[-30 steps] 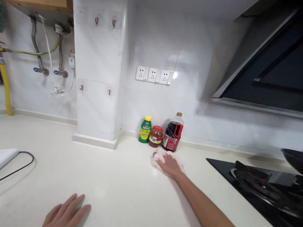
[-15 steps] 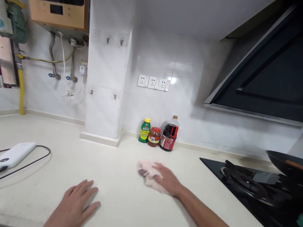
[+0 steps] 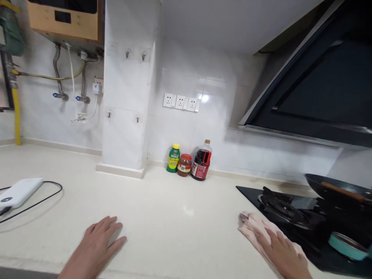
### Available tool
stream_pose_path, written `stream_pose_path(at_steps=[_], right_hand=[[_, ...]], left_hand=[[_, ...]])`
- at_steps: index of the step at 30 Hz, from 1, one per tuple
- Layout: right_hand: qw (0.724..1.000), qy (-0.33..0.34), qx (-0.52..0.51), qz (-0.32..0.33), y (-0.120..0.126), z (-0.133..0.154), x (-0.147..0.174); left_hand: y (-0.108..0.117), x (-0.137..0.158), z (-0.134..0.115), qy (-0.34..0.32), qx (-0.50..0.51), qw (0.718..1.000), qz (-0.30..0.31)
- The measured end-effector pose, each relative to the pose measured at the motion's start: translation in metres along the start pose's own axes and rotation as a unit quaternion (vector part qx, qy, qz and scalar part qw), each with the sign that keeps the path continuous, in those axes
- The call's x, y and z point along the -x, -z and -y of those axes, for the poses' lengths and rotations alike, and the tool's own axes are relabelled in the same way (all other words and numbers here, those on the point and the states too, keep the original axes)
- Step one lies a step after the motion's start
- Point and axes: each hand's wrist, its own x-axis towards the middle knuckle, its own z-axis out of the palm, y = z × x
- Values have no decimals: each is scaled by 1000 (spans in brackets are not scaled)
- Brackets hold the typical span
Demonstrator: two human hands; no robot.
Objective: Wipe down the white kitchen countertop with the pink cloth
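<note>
My left hand rests on the pale countertop near its front edge, fingers apart and nothing in them. Under my right hand is a crumpled pale pink cloth with a small dark patch at its far corner. That hand presses down on the cloth with its fingers stretched over it. The cloth lies on the counter along the left edge of the black gas stove, and part of it is hidden under my palm.
Against the wall stand a green bottle, a red-lidded jar and a dark sauce bottle. A wok and a teal round container sit on the stove. At the left lies a white power bank with a black cable.
My right hand has swept the cloth rightwards across the counter, from below the bottles to the stove's edge. The left hand stays in place. The view has turned slightly right.
</note>
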Motion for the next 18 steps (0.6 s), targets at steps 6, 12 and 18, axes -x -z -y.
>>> stream_pose_path(at_steps=[6,12,18], right_hand=[[988,-101,-22,115,18,134,9],[958,179,-122,191,36,279,19],[915,305,-169,204,43,330,43]], left_hand=[[6,-3,-4,-21,-5,1000,1],[1,-2,1,-30,13,999,-39],[5,-1,1,-32,7,999,-30]])
